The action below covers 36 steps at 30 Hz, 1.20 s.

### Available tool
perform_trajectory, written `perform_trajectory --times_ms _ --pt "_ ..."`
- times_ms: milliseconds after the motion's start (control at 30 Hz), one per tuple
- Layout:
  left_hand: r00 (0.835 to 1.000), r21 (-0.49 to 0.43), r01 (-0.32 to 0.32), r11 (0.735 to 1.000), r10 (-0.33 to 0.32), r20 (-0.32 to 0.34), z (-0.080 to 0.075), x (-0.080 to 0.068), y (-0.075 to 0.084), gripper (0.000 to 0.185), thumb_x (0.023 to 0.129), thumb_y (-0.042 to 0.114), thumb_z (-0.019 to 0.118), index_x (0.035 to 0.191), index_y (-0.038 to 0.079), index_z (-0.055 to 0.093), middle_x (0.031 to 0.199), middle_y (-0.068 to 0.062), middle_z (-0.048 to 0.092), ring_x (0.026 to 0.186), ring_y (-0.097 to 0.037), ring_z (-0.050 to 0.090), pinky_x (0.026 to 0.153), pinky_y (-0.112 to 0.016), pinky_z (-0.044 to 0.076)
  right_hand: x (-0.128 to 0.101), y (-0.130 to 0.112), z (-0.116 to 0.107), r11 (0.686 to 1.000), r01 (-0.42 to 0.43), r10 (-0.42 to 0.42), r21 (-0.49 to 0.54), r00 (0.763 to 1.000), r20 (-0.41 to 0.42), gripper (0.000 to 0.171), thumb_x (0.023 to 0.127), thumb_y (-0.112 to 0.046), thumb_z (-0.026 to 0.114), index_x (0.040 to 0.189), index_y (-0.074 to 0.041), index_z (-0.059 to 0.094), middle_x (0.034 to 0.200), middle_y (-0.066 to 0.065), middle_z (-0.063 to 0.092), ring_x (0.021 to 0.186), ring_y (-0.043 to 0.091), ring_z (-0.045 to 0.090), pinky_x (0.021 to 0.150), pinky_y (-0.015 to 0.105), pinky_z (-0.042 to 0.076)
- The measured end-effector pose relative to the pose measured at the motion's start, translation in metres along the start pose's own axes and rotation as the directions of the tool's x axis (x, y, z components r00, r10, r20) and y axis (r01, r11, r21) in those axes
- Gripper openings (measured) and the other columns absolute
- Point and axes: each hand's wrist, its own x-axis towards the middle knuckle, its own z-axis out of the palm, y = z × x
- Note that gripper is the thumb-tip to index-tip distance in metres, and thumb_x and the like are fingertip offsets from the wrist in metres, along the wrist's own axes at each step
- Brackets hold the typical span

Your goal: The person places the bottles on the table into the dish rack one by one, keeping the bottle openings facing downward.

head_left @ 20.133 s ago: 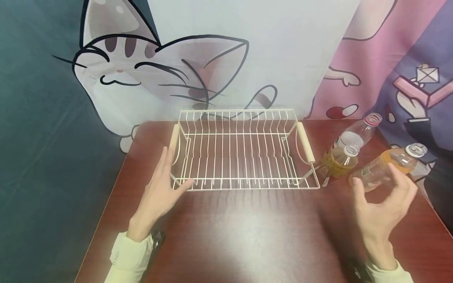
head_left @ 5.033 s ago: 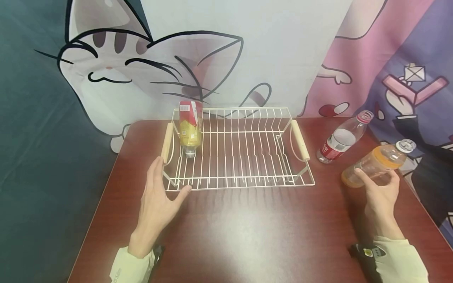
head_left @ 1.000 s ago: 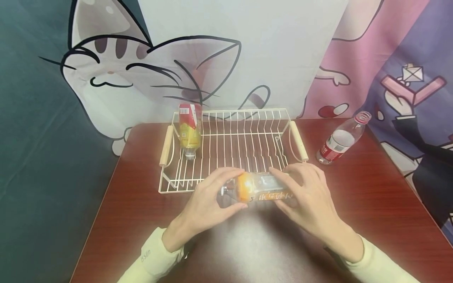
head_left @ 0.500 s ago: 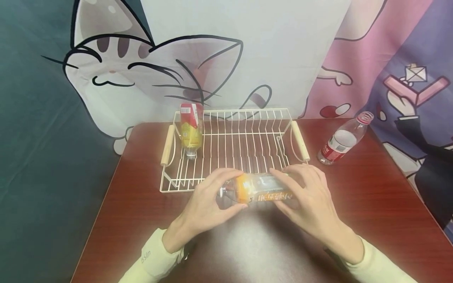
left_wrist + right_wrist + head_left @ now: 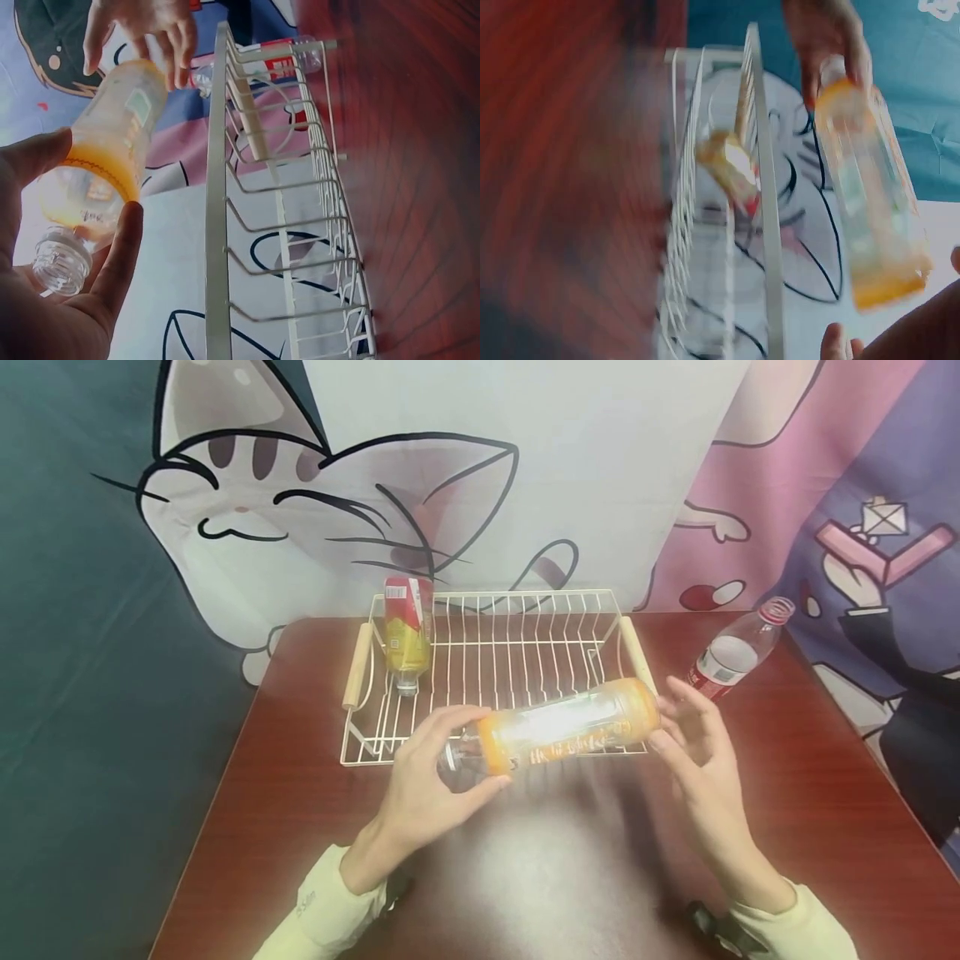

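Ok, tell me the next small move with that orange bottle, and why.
Probably tip the orange bottle neck-down and carry it over the rack. The left hand grips its open neck, the right hand only touches its base, and the yellow bottle already stands inverted there.

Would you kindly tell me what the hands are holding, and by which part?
The left hand grips the orange bottle at its neck end, thumb and fingers curled around it. The right hand touches its base end with spread fingertips.

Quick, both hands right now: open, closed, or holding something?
Left hand: grips the neck end of the orange bottle.
Right hand: open, fingertips at the bottle's base.
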Motion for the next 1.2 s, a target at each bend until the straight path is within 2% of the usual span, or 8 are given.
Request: perform_trajectory --times_ms 67,167,267,433,733,867,1033,1200 --pt "1.000 -0.007 0.009 1.000 -0.009 -0.022 0.002 0.000 0.001 0.073 0.072 0.020 0.102 0.138 0.008 0.071 0.135 -0.006 0.075 0.126 -0.024 0.070 0.111 -0.045 0.056 -0.003 0.004 0.005 0.992 -0.080 0.077 0.097 0.997 0.026 0.053 0.108 0.009 0.052 0.158 -0.009 0.052 0.141 0.008 0.065 0.124 0.017 0.067 0.104 0.027 0.059" --pt "0.999 -0.020 0.011 1.000 -0.012 -0.045 0.005 0.000 0.003 0.073 0.072 0.020 0.101 0.137 0.007 0.071 0.134 -0.007 0.075 0.123 -0.025 0.071 0.109 -0.046 0.057 -0.006 0.008 0.016 0.964 -0.145 0.126 0.221 0.987 0.096 0.047 0.112 -0.001 0.050 0.159 -0.008 0.050 0.145 0.008 0.064 0.127 0.018 0.066 0.109 0.034 0.058" --pt "0.999 -0.043 0.016 0.999 -0.018 -0.043 0.009 0.000 0.005 0.073 0.072 0.019 0.101 0.137 0.006 0.070 0.134 -0.006 0.075 0.121 -0.024 0.071 0.107 -0.045 0.058 -0.007 0.010 0.028 0.939 -0.172 0.139 0.297 0.982 0.130 0.041 0.114 -0.008 0.051 0.155 -0.006 0.052 0.140 0.005 0.068 0.127 0.017 0.066 0.111 0.036 0.055" --pt "0.999 -0.058 0.036 0.998 -0.038 -0.027 0.012 -0.002 0.005 0.073 0.072 0.019 0.102 0.137 0.008 0.070 0.134 -0.005 0.074 0.119 -0.022 0.070 0.105 -0.043 0.059 -0.007 0.009 0.040 0.913 -0.157 0.137 0.377 0.987 0.081 0.034 0.115 -0.010 0.052 0.149 -0.008 0.054 0.133 0.001 0.070 0.122 0.013 0.065 0.111 0.031 0.052" --pt "0.997 -0.042 0.077 0.996 -0.078 -0.017 0.016 -0.005 0.006 0.073 0.073 0.022 0.102 0.136 0.008 0.068 0.133 -0.005 0.073 0.121 -0.022 0.069 0.105 -0.047 0.058 -0.003 0.008 0.049 0.908 -0.147 0.140 0.392 0.989 0.048 0.034 0.116 -0.012 0.050 0.150 -0.010 0.055 0.130 -0.001 0.071 0.123 0.012 0.064 0.116 0.034 0.049" --pt "0.992 -0.097 0.125 0.987 -0.125 0.004 0.021 -0.009 0.008 0.075 0.074 0.020 0.102 0.138 0.008 0.065 0.133 -0.006 0.071 0.120 -0.023 0.069 0.100 -0.046 0.062 0.004 0.004 0.051 0.912 -0.135 0.125 0.387 0.991 0.052 0.033 0.116 -0.011 0.051 0.149 -0.010 0.056 0.131 0.000 0.069 0.125 0.012 0.063 0.114 0.035 0.050" --pt "0.987 -0.217 0.152 0.964 -0.137 0.082 0.025 -0.016 0.009 0.076 0.075 0.014 0.102 0.140 0.006 0.062 0.136 -0.011 0.067 0.123 -0.026 0.069 0.092 -0.036 0.066 0.017 -0.004 0.054 0.945 -0.109 0.096 0.310 0.994 0.055 0.038 0.112 -0.008 0.054 0.150 -0.008 0.054 0.137 0.005 0.067 0.125 0.016 0.063 0.107 0.033 0.054" --pt "0.979 -0.229 0.136 0.964 -0.096 0.178 0.028 -0.020 0.008 0.077 0.079 0.015 0.099 0.144 0.007 0.060 0.138 -0.010 0.068 0.119 -0.023 0.070 0.093 -0.032 0.065 0.030 -0.010 0.057 0.972 -0.087 0.070 0.216 0.994 0.086 0.057 0.110 -0.005 0.053 0.166 -0.012 0.044 0.153 0.009 0.060 0.134 0.020 0.060 0.114 0.033 0.049"
